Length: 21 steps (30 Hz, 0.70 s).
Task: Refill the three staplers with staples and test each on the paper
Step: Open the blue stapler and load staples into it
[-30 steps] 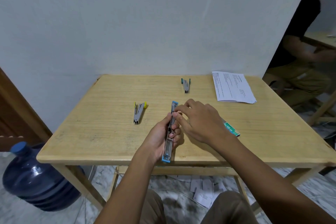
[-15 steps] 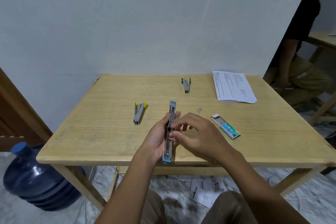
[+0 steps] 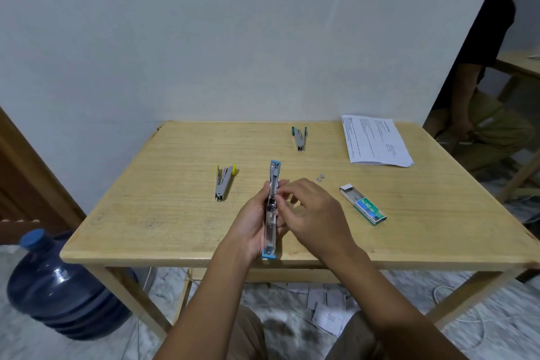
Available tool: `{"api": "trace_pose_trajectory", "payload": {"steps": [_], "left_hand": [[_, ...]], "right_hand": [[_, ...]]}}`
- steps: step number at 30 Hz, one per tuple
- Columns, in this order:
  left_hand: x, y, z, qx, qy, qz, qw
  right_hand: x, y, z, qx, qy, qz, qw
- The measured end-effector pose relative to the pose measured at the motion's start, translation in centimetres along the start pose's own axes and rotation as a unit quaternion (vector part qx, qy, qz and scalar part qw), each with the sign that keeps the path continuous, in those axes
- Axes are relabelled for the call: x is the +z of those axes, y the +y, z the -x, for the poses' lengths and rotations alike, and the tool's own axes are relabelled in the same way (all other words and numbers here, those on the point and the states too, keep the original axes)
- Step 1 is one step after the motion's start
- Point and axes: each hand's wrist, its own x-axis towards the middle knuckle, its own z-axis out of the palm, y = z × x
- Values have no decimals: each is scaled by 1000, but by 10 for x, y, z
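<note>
My left hand [image 3: 252, 222] grips a blue stapler [image 3: 271, 207] that is swung fully open into one long strip over the table's front edge. My right hand [image 3: 311, 213] pinches its fingertips at the stapler's middle channel; whether staples are between them is hidden. A yellow stapler [image 3: 223, 183] lies closed at the left. At the back lies a green stapler [image 3: 299, 138]. An open green staple box [image 3: 363, 204] rests to the right of my hands, with a few loose staples [image 3: 320, 177] beyond it. A printed paper [image 3: 374, 140] sits at the back right.
The wooden table [image 3: 175, 213] stands against a white wall. A blue water jug [image 3: 58, 286] is on the floor at the left. Paper scraps [image 3: 327, 307] lie under the table. Another person [image 3: 482, 73] sits at the far right by a second table.
My right hand drew back from the stapler's far end to its middle, uncovering the staple box and loose staples. The stapler stayed in my left hand.
</note>
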Motion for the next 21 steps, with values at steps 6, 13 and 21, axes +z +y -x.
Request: {"api": "trace_pose_trajectory", "payload": {"steps": [6,13,21], "left_hand": [[2,-1,1,2,23,18,1000],[6,0,4,-3,33,25,999],[1,-1,0,-26,48,20,998]], "right_hand": [[6,-7,-7,43,-1,3,999],[-4,-2,-12,12,-88,-15,996],[-17,6,-12,-4,-165,50,985]]}}
